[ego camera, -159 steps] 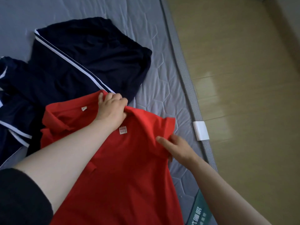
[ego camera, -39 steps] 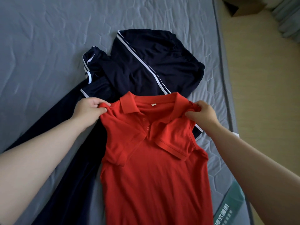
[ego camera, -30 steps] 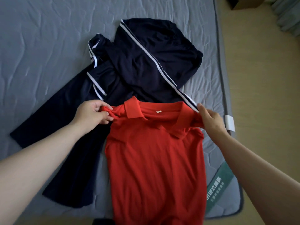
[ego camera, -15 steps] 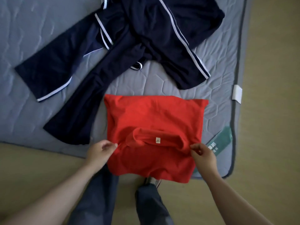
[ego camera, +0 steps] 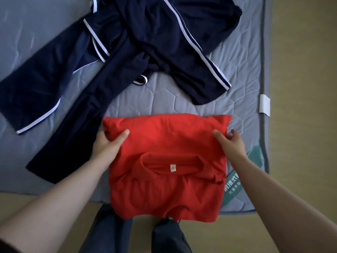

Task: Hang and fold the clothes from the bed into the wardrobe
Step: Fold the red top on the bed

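Observation:
A red polo shirt (ego camera: 164,196) lies folded in half at the near corner of the grey mattress (ego camera: 182,101). Its collar and white tag face up, and its near edge hangs over the mattress edge. My left hand (ego camera: 107,144) grips the shirt's far left corner, thumb on top and fingers underneath. My right hand (ego camera: 230,143) holds the far right corner, with the thumb on the cloth and the fingers curled round the edge. Navy track clothes with white stripes (ego camera: 145,42) lie spread out just beyond the shirt.
Wooden floor (ego camera: 300,88) runs along the right side and the near end of the mattress. A white tag (ego camera: 264,105) and a green label (ego camera: 235,181) sit at the mattress's right edge. My legs (ego camera: 109,232) stand at the bed's foot.
The shirt's top half came toward me, folding it in half. Since half a second ago both hands have moved from the collar edge to the far fold's corners.

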